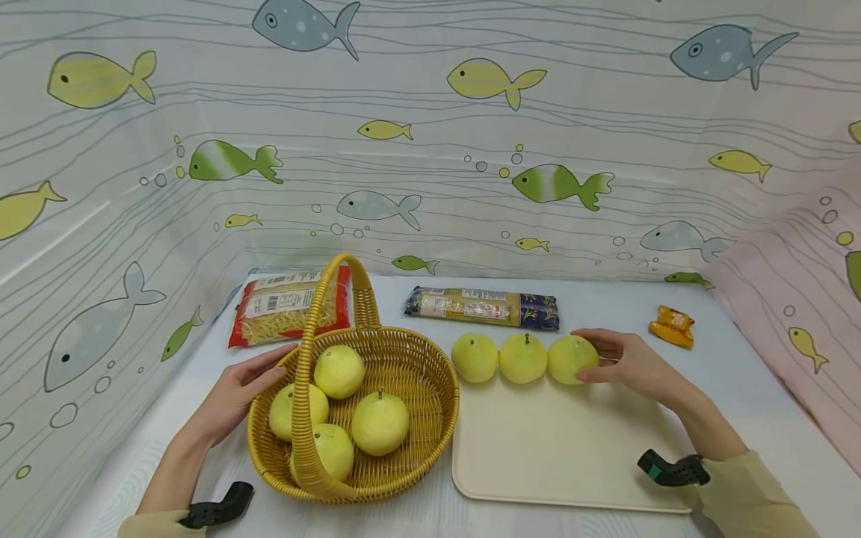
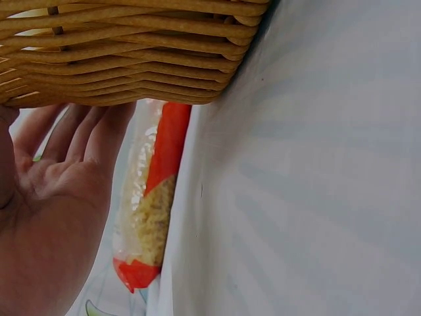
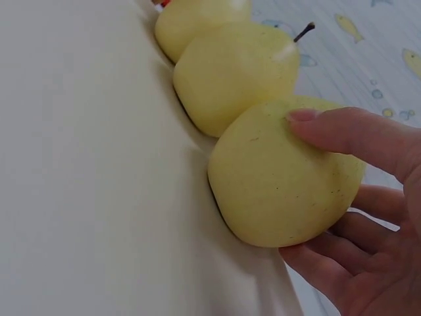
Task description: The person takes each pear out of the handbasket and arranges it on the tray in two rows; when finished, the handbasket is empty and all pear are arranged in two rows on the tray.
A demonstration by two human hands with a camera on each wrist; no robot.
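Note:
My right hand [image 1: 625,365] grips the rightmost pear [image 1: 568,361], thumb on one side and fingers round the other. It is round and pale yellow, the end one of a row with the middle pear [image 1: 523,359] and the left pear [image 1: 475,359]. This row sits along the far edge of a cream tray [image 1: 538,456]. At the left, my left hand [image 1: 238,388] rests with extended fingers against the side and rim of a yellow wicker basket [image 1: 430,351]. Several more pears lie inside, one of them this pear [image 1: 380,424]. Its tall handle [image 1: 306,388] partly hides two.
Behind the basket lies a red-ended pasta bag [image 1: 285,306]. A long spaghetti pack [image 1: 484,307] lies beyond the row of pears. Farther right is a small orange packet [image 1: 673,326]. Fish-printed cloth [image 1: 430,172] encloses the back and sides.

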